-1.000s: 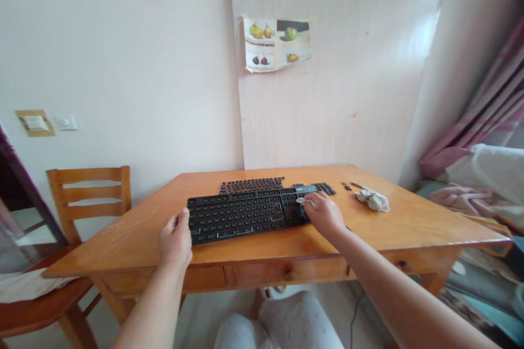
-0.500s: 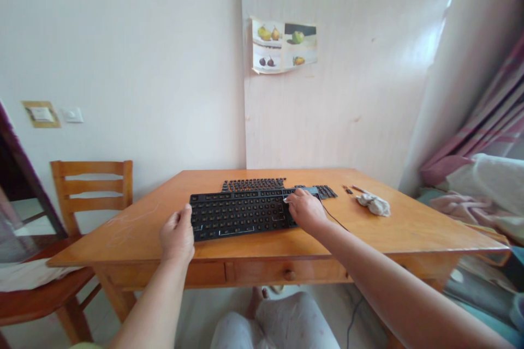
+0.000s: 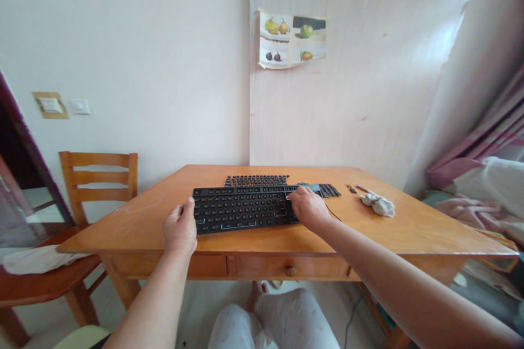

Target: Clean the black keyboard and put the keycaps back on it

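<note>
A black keyboard (image 3: 241, 208) lies across the middle of a wooden table (image 3: 409, 229). My left hand (image 3: 180, 227) is closed on the keyboard's left end, thumb toward its edge. My right hand (image 3: 308, 207) rests with curled fingers on the keyboard's right part, pressing a small white wipe that barely shows at the fingertips. Behind the keyboard lies a row of loose black keycaps (image 3: 256, 180), and several more keycaps (image 3: 329, 190) sit beyond my right hand.
A crumpled pale cloth (image 3: 379, 204) and small dark tools (image 3: 352, 189) lie on the table's right side. A thin cable (image 3: 333, 214) runs off toward me. A wooden chair (image 3: 98, 174) stands at the left, and bedding (image 3: 478, 191) is piled at the right.
My right hand slid left along the keyboard, from its right end toward the middle-right. My left hand stayed at the left end.
</note>
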Motion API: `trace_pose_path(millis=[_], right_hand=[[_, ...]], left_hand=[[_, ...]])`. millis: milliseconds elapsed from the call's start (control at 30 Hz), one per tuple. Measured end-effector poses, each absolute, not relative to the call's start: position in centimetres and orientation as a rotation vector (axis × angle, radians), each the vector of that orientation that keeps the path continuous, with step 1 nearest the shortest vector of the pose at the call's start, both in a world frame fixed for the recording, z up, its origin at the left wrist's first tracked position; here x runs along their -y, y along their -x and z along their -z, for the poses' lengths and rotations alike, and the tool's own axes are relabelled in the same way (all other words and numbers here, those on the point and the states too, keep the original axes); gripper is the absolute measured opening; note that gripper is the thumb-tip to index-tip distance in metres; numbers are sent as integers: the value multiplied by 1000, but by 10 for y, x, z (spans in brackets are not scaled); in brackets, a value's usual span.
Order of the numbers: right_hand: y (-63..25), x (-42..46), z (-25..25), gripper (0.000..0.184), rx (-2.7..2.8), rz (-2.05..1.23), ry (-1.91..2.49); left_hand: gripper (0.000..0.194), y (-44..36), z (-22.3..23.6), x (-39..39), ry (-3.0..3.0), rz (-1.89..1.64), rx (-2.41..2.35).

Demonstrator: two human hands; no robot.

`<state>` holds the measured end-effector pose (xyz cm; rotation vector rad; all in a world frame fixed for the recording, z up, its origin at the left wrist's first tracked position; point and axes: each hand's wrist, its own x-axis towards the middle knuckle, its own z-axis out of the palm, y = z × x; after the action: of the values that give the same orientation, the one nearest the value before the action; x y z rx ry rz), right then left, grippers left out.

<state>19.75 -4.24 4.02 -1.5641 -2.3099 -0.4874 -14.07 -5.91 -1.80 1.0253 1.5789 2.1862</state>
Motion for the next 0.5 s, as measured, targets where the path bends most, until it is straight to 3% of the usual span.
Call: trace_pose_path(millis=[500], right_hand=[[-204,34,-33,33,2197,355,1572]], left_hand=[[44,140,19,60,-1026,-2194,-1579]])
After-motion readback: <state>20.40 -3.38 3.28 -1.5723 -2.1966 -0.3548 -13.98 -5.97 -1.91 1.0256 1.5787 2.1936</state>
